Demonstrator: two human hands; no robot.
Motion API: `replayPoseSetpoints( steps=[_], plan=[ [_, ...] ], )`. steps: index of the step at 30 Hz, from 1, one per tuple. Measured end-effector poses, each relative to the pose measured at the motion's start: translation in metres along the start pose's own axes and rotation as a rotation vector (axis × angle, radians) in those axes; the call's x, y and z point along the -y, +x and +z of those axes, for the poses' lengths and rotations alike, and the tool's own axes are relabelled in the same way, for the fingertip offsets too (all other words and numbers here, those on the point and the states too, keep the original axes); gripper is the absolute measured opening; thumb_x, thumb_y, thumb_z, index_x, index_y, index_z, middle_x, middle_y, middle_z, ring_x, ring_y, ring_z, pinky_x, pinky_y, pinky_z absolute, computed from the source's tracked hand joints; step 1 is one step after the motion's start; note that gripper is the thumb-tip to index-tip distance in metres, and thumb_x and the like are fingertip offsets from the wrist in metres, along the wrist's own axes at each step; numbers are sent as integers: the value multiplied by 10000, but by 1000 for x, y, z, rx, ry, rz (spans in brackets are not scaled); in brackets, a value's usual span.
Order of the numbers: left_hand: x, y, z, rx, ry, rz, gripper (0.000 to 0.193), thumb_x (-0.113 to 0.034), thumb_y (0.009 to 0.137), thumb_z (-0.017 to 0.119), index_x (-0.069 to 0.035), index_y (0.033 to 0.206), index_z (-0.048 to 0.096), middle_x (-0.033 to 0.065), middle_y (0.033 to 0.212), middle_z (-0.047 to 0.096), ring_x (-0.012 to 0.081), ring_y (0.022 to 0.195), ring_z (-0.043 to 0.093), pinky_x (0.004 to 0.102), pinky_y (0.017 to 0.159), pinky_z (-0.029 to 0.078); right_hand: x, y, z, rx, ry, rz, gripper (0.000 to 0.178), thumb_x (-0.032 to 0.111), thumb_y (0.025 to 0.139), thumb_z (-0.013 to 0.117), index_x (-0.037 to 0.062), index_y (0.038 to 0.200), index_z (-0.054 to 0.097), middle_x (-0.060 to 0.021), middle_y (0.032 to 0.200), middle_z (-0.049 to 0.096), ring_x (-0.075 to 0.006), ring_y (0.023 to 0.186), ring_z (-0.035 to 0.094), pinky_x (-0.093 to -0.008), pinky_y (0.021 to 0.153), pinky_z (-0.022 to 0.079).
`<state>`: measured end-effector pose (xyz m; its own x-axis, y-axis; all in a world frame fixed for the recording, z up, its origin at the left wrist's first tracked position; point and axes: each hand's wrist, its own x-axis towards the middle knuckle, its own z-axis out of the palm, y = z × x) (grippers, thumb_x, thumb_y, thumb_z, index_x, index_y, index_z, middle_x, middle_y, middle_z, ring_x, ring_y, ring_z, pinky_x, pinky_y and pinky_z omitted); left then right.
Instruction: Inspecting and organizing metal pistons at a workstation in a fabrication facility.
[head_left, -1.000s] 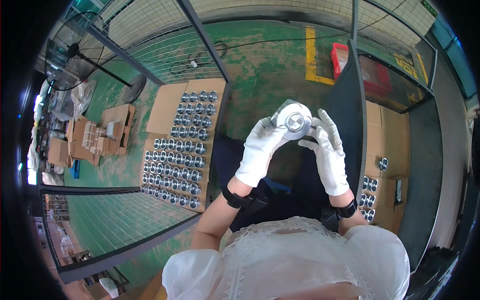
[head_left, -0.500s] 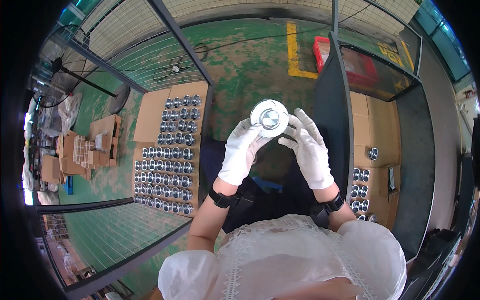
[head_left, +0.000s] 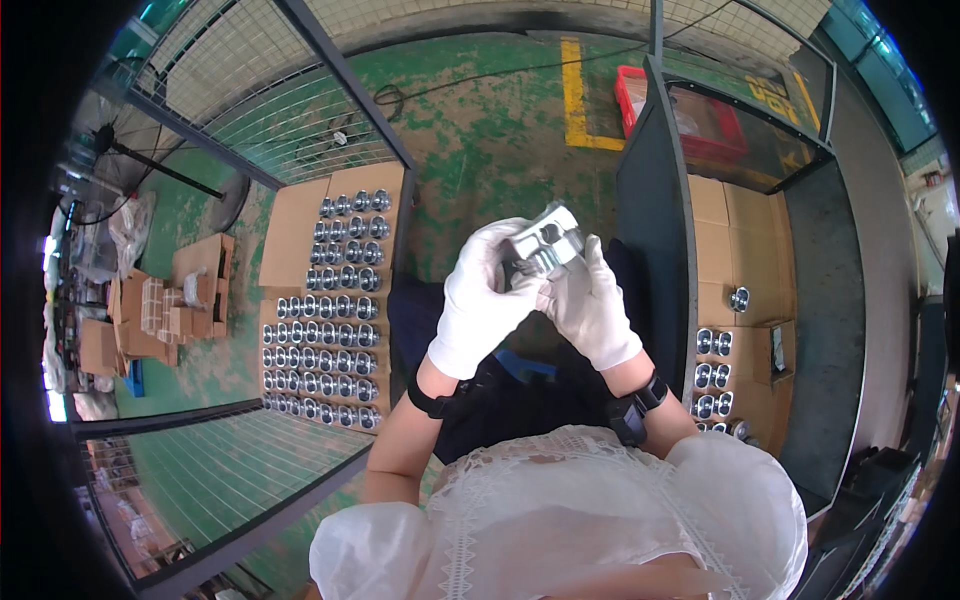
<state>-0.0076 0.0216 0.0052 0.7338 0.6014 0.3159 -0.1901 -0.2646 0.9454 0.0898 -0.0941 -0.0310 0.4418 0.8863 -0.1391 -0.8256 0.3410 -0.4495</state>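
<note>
A shiny metal piston [head_left: 549, 240] is held up in front of me, tilted so that its side and the dark pin hole show. My left hand [head_left: 483, 295], in a white glove, is closed on its left side. From below and the right, my right hand [head_left: 592, 312], also gloved in white, grips it with the fingers bent in and the thumb up along the side; its fingertips are partly hidden. Many similar pistons [head_left: 326, 333] stand in rows on cardboard [head_left: 285, 245] to my left. Fewer pistons [head_left: 713, 375] sit on the cardboard at my right.
A dark metal cart [head_left: 655, 200] with upright walls holds the right-hand cardboard and a small open box [head_left: 775, 352]. Wire-mesh rack sides [head_left: 220, 480] frame the left. A red crate [head_left: 690, 125], a fan base [head_left: 230, 205] and cardboard boxes [head_left: 200, 290] stand on the green floor.
The piston has turned from showing its round crown to showing its side and pin hole. My right hand, open beside it before, has closed in on it.
</note>
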Motion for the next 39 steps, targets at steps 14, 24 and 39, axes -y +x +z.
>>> replayPoseSetpoints(
  steps=[14,24,39],
  plan=[
    [-2,-4,6,15,448,236,505,-36,678,734,-38,1131,512,147,1200,557,351,1057,604,399,865,531,-10,-8,-4,-61,56,47,484,475,1027,330,119,1328,459,-58,1298,542,-204,1150,559,-350,932,479],
    [20,-9,9,-50,287,137,563,52,685,744,-28,1157,447,134,1228,514,233,1101,591,311,903,519,-15,-7,-2,-332,-510,-235,408,350,1011,496,104,1331,436,-57,1277,508,-179,1152,535,-349,954,456],
    [5,-8,6,-44,443,237,545,-1,642,749,-62,1108,473,131,1194,525,327,1030,602,385,828,531,-2,-9,6,-54,-251,-176,513,296,942,590,73,1356,384,-82,1280,523,-192,1152,535,-342,971,461]
  ],
)
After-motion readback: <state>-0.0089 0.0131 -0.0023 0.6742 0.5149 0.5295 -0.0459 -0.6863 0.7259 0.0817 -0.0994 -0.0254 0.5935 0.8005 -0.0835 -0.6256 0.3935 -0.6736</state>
